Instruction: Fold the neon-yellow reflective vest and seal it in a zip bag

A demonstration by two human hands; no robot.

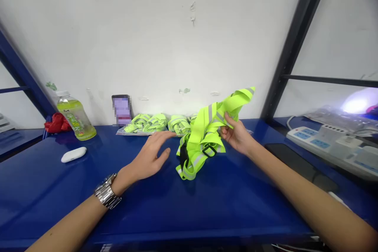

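My right hand grips a neon yellow reflective vest with grey stripes and black buckles, lifting its upper part while the lower part rests on the blue table. My left hand, a metal watch on its wrist, hovers open just left of the vest with fingers stretched toward it, holding nothing.
Several folded neon vests lie in a row against the white wall. A green drink bottle, a red cloth and a small white case sit at the left. A phone leans on the wall. Power strips lie right.
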